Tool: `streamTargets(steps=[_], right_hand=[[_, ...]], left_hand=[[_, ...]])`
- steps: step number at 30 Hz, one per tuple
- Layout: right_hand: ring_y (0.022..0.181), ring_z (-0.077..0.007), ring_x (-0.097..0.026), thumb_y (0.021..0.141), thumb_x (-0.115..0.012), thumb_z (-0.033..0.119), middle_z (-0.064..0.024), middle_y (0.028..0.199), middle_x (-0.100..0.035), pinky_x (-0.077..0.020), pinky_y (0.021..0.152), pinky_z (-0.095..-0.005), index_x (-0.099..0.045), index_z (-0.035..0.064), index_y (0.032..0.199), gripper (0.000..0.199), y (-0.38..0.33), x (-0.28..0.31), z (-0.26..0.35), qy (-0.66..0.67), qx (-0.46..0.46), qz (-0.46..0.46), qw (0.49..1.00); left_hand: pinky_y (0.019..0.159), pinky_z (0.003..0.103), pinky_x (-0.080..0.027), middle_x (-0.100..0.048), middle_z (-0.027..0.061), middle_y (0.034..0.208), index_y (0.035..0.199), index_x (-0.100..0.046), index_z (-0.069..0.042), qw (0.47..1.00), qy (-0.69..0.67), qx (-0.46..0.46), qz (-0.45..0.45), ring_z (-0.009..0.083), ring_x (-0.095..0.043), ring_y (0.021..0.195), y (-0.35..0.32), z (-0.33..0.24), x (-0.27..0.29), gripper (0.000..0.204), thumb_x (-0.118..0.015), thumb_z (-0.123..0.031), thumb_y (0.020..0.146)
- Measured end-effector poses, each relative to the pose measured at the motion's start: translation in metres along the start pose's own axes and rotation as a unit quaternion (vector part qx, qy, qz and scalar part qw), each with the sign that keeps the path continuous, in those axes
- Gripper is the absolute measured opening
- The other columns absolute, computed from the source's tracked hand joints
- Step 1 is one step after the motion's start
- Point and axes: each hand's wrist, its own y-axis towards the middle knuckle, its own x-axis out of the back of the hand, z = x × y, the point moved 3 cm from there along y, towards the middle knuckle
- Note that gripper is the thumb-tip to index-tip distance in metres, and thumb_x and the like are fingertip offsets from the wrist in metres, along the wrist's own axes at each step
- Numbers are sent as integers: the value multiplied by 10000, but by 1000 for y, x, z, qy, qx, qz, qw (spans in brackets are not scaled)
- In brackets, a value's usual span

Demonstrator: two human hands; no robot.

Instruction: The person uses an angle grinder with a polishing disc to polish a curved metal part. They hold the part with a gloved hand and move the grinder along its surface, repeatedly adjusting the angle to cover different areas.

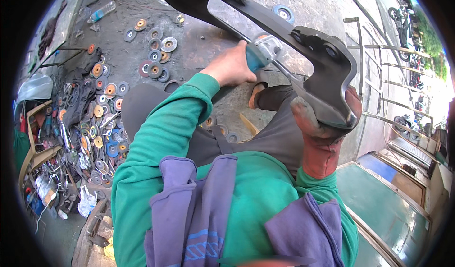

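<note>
My bare left hand (230,65) is wrapped round a teal angle grinder (255,56) with a silver-coloured head (270,45). The grinder's head is at the opening of a large, dark, curved metal bracket (266,18) with a long slot and several holes. Whether the tool touches the metal I cannot tell. A worn red glove covers my right hand (321,136), which grips the bracket's lower right end from beneath. The bracket slants from the upper left down to that hand, raised above the floor. Part of the grinder is hidden by my left hand.
Several used grinding discs (155,69) lie on the dark floor ahead to the left. A dense heap of discs, cables and tools (97,124) spreads further left. A plastic bottle (101,13) lies at the far left. Metal rails (395,49) and a green panel (384,205) stand to the right.
</note>
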Motion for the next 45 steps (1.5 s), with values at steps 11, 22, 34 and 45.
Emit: streamTargets(steps=[11,22,34,45], right_hand=[[754,-181,-685,669,-942,225,-47,919,-720,-578,727,-338,-683,34,1139,569,33,-2,-32,56,-39,-37,997],[812,-289,-768,774,-852,25,-183,1027,-750,-680,715,-406,-639,-72,1234,516,40,-86,-123,440,-375,-148,802],[874,-428,-763,856,-816,88,-251,972,-718,-695,764,-532,-642,-118,1147,396,14,-112,-181,554,-484,-239,634],[898,-416,-768,864,-807,79,-259,996,-741,-697,820,-529,-674,-117,1110,342,12,-111,-182,586,-445,-237,634]], left_hand=[[928,529,-598,-754,262,1121,1244,-525,-9,974,165,51,-148,433,-746,1077,-11,14,19,588,-841,-183,780],[943,531,-587,-746,285,1145,1314,-497,-21,981,108,75,-143,466,-727,1107,-6,12,14,776,-920,-287,720],[995,510,-571,-737,309,1166,1362,-489,-2,979,75,109,-158,482,-711,1139,6,9,26,774,-876,-230,731],[991,508,-572,-732,329,1159,1387,-475,34,982,113,102,-114,484,-718,1125,-12,-11,17,812,-888,-225,738]])
